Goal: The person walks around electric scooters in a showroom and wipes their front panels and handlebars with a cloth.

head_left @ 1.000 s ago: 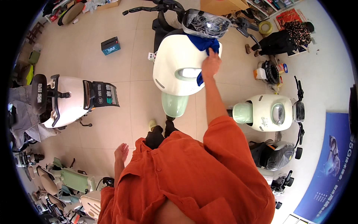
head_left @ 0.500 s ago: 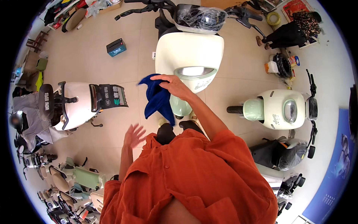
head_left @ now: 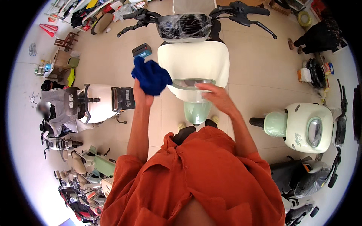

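A crumpled dark blue cloth (head_left: 152, 77) is in my left hand (head_left: 142, 93), whose fingers are mostly hidden behind it. Straight ahead of me stands a cream scooter (head_left: 194, 60), its handlebars at the far side. It has an oval headlight (head_left: 192, 83) and a pale green front fender (head_left: 197, 112). My right hand (head_left: 218, 98) is in front of the headlight with fingers stretched leftward and no cloth in it; whether the fingertips touch the scooter I cannot tell. Clear plastic wraps the scooter's dashboard (head_left: 184, 27).
A black and teal battery box (head_left: 142, 50) lies on the floor behind the cloth. Another cream and green scooter (head_left: 307, 128) is parked at right, a white one (head_left: 100, 103) at left. Several more crowd the lower left. A person in dark clothes (head_left: 320, 37) stands far right.
The blue cloth has passed from my right hand to my left and is bunched up. My right hand has moved right, to the headlight. The view has shifted, bringing the scooter more central.
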Tool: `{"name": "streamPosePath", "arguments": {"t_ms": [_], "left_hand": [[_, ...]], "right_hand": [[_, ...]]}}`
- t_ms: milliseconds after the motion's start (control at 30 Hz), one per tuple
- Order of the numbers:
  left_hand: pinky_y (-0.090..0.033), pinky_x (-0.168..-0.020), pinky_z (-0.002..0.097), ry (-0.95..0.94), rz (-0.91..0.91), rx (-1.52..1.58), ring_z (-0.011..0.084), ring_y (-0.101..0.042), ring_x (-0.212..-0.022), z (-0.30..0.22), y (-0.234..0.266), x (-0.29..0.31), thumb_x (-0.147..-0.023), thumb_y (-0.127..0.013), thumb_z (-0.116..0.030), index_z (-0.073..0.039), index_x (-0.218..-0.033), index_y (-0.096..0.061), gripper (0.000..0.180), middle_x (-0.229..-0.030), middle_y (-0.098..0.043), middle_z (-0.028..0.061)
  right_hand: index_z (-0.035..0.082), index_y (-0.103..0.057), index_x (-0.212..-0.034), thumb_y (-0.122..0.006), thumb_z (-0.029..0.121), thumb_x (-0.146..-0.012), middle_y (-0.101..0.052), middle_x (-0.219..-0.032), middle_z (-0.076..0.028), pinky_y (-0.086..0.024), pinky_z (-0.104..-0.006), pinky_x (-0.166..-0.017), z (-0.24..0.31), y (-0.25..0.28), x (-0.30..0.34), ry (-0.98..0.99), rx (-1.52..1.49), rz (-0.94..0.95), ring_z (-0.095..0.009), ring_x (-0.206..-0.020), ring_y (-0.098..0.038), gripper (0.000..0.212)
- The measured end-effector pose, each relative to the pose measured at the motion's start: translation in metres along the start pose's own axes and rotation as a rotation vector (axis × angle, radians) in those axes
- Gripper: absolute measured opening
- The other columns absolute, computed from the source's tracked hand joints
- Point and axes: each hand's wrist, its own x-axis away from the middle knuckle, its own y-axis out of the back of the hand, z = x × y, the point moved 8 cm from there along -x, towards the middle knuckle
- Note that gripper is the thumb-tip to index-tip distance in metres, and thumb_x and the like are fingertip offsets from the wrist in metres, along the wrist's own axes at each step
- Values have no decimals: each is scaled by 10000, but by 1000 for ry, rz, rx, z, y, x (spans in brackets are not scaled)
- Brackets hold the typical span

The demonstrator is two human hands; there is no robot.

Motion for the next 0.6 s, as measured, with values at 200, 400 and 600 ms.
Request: {"name": "streamPosePath", "arguments": {"t_ms": [200,400,600], "left_hand": [[-329,-978,417,-502,-32,-1404,338,-386,-1213,36,-34,-72,-889,-489,-371,-95,-1311,-398,513,-1377,-325,156],[-152,-989,600,-864,228,-2008,381,-288,-1264,102,-159,-9,-745,-657,-340,-310,-1220,-528,492,-1377,-350,113],[-175,-962,600,-934,457,-2126,382,-292,-1255,156,-213,-16,-698,-690,-333,-262,-1159,-581,478,-1349,-381,124]], "right_hand": [[-26,-540,-1149,-510,59,-852,-626,-1059,-105,-436,-291,-889,-92,101,74,-167,-54,-292,-174,-989,-575,311],[-9,-550,-1136,-505,91,-863,-633,-1045,-89,-444,-271,-810,-153,113,108,-409,-228,-459,-161,-965,-581,294],[19,-561,-1125,-477,97,-874,-629,-1038,-64,-444,-264,-770,-149,101,96,-412,-291,-333,-141,-932,-576,276]]}}
